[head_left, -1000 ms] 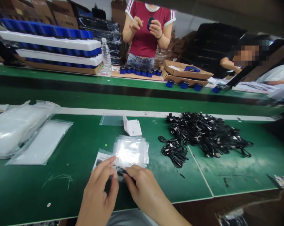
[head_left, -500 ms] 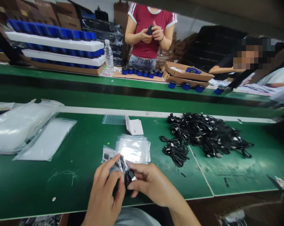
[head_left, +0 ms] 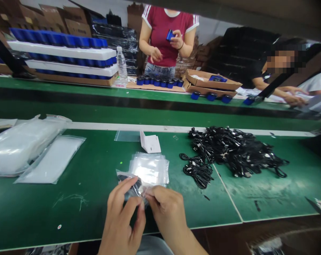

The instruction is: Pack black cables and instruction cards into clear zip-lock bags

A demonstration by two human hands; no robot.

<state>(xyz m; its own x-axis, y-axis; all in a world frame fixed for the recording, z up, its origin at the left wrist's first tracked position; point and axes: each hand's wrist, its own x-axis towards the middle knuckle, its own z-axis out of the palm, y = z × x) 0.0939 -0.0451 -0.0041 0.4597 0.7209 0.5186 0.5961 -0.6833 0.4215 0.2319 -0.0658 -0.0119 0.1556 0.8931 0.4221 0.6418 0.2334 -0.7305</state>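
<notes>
Together, left hand and right hand pinched a small clear bag

Low over the green surface, both hands were closed on the bag, thumbs and forefingers gripping it near its right end. Dark contents showed through the plastic, with a bright glint near the fingertips; the details were too small to tell. The bag was just at the near-left side of a stack of clear bags. Behind that stack stood a folded white booklet, close beside a flat clear bag.

To the right lay a large pile of black cables, with a smaller bunch of cables at its near-left edge. Well to the left, a bulky clear packet lay next to a slimmer packet.

Across the way, a co-worker in a red shirt held up a blue item above a row of blue, black-topped pieces.
</notes>
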